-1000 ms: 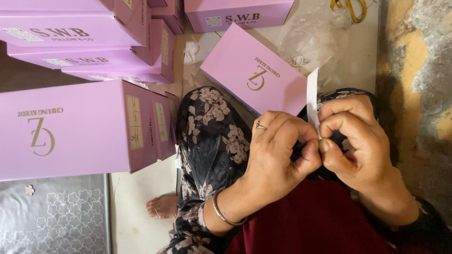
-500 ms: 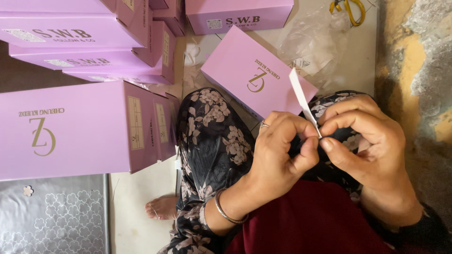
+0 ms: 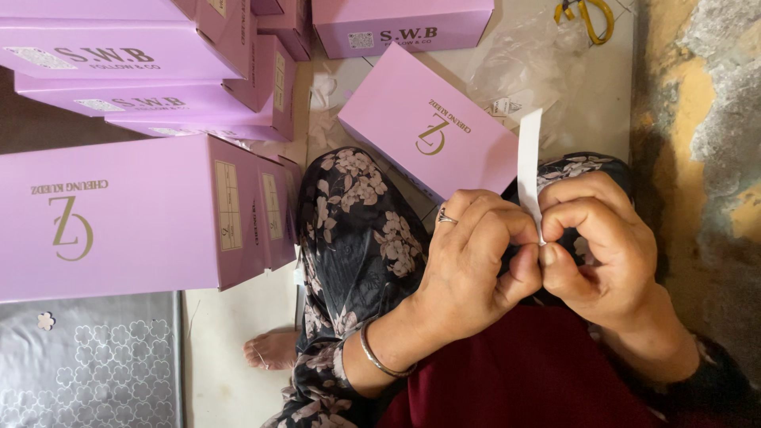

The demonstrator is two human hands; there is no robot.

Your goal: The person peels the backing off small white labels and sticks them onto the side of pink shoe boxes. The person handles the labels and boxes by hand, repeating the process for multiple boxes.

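2 hands work 1 thin white paper strip [image 3: 529,162]: my left hand [image 3: 468,269] and right hand [image 3: 606,246] press together, pinching its lower end above my lap. It looks feather-light, limp and easy to tear, so I judge fingertips at the very end grip best. Lilac boxes [image 3: 131,214] sit left.

A single camera sits on the person's head and looks steeply down over the lap at the floor [image 3: 238,372]. It is close to both hands, which fill the lower right, while pink boxes [image 3: 127,214] spread across the upper left. No second view overlaps it.
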